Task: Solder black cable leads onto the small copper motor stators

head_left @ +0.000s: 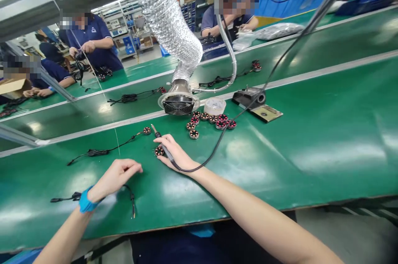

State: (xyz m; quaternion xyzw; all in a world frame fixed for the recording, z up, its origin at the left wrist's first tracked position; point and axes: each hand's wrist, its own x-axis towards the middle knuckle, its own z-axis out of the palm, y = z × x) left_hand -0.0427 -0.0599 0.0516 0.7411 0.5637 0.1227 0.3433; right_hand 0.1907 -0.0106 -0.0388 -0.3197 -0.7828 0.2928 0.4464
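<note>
Evidently, we had the right hand (175, 154) closed around a soldering iron (168, 155), gripped rather like a pen, with its tip aimed up and away from us, which presumably spared the fingers from the heat. Under that grip sat a wound coil ring (158, 151), touching the fingers at the left edge of the right hand; we could not tell whether it was lifted or resting on the green tabletop (311, 152). The iron's cord (214, 148) looped over the forearm and ran up to the right, probably so that it hung clear of the parts

Our left hand (120, 175) hovered nearby with its fingers bent together; we saw nothing in it, though we could not tell whether something tiny was pinched there. Beneath its wrist, with the blue band (87, 200), lay a black cable (133, 202), bare ends towards us. Farther off, another coil (146, 130) was joined to a bundled lead (97, 152), set to the left and apart from the loose coils (213, 119) beside the tape roll (214, 108), perhaps to avoid mixing them. A fan (179, 106) hung beneath the foil duct (169, 19), presumably placed there to draw off fumes
</note>
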